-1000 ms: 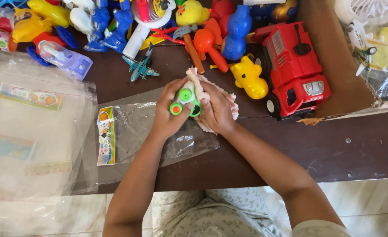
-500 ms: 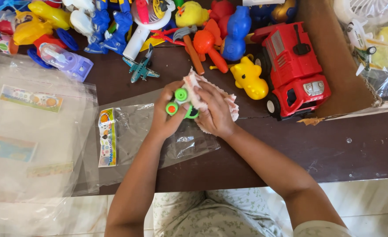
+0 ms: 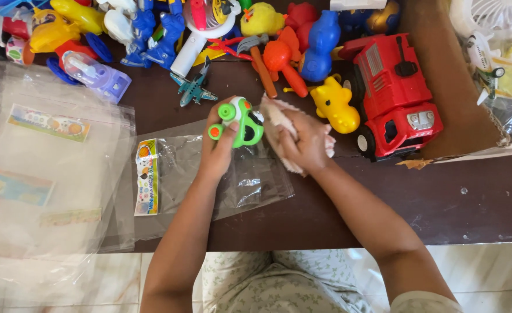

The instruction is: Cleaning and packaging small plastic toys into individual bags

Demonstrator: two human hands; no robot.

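Above the dark brown wooden table (image 3: 337, 208), near its middle: one small green plastic toy car (image 3: 245, 123) with a green wheel and an orange wheel turned toward the camera, gripped in the left hand (image 3: 220, 145), whose fingers wrap its underside and near end. Beside it, touching the car's right flank: one crumpled off-white cloth (image 3: 279, 124), bunched inside the right hand (image 3: 308, 142), which is closed round it.

Beneath both hands: one clear plastic bag with a printed paper header strip (image 3: 169, 174), lying flat, mouth direction not clear. To the left: a stack of larger clear plastic bags (image 3: 41, 174) overhanging the table edge.

Behind, along the far side: a red plastic fire truck (image 3: 398, 95), a yellow plastic animal figure (image 3: 334, 104), a small teal toy aeroplane (image 3: 193, 88), an orange toy hammer (image 3: 279, 58), and a heap of mixed coloured toys (too jumbled to list singly).

Handling note, as judgement: the step looks like wiping the car clean. It would go best with a firm left grip on the body, not the wheels, turning the toy so that each face meets a fresh fold of cloth; wheel recesses and window hollows probably need a cloth corner pressed in.
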